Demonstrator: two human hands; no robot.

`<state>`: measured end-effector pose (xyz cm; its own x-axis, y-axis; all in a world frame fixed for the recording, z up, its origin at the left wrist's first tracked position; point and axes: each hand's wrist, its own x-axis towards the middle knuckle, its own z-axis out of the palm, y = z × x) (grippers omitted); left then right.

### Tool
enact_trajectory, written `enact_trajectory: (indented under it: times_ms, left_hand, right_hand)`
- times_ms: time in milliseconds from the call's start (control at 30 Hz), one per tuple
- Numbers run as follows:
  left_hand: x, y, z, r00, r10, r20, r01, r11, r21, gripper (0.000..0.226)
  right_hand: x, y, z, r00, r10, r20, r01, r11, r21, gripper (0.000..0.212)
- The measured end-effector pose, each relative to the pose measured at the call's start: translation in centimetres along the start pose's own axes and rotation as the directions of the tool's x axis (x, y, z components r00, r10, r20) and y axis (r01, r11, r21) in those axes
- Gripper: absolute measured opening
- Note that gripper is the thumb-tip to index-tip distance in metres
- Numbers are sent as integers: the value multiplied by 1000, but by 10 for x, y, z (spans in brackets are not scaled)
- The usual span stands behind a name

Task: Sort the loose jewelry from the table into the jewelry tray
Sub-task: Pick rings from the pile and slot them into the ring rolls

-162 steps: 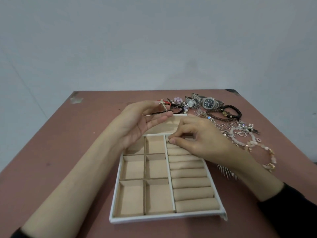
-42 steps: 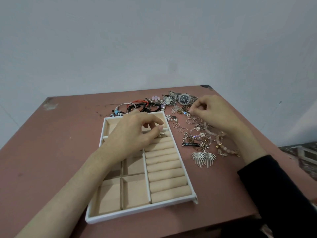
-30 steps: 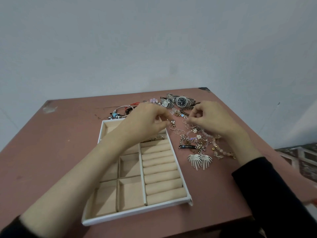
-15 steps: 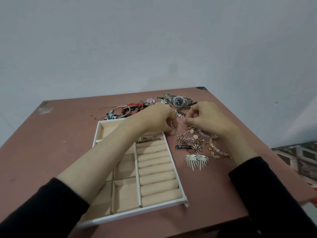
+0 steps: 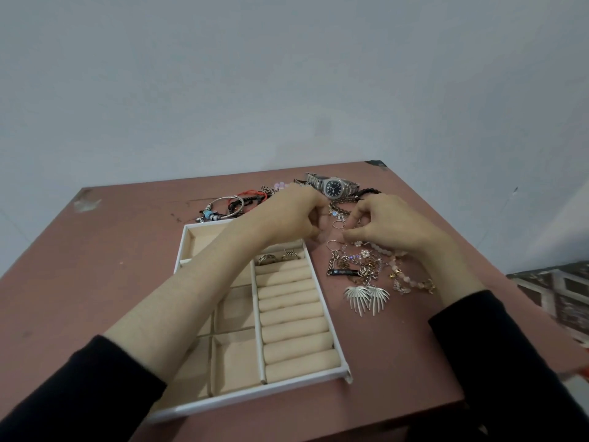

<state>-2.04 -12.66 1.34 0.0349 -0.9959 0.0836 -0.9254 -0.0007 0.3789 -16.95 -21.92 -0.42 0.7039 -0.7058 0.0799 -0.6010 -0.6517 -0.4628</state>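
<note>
The white jewelry tray with beige lining lies in front of me, two rings tucked into its farthest roll slot. Loose jewelry is heaped to its right. Just past the tray's far right corner, my left hand curls its fingers onto a thin hoop chain. Facing it, my right hand pinches the same chain between thumb and forefinger. Most of the chain is hidden under the fingers.
Behind the hands lie a steel watch, a silver bangle and red cord bracelets. Silver fan earrings, a pink bead bracelet and tangled chains sit right of the tray. The table edge is close on the right.
My left hand left the ring slots, where a second ring now sits, and crossed right to the heap. My right hand came in to meet it at the hoop chain.
</note>
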Motion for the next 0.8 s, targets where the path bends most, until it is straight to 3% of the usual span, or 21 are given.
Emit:
enact_trajectory:
  times_ms: [167,367,600,800]
  left_hand:
    - [-24,-8,-11,984,-25,-177,12,997,-75,14]
    - [-62,-18,-17,933,-152,-327,88,975,-202,10]
    - [-86,-28,-5,882,-249,-399,98,927,-361,7]
    - [-87,-29,-2,889,-244,-388,96,927,-362,6]
  right_hand:
    - [2,-1,4,1000,-1,25,0,1000,17,22]
    - [2,-3,7,998,5,64,-9,997,72,20]
    - [-4,-7,4,997,12,-73,-19,995,-99,30]
    - [-1,-9,9,999,-9,-48,6,998,-65,26]
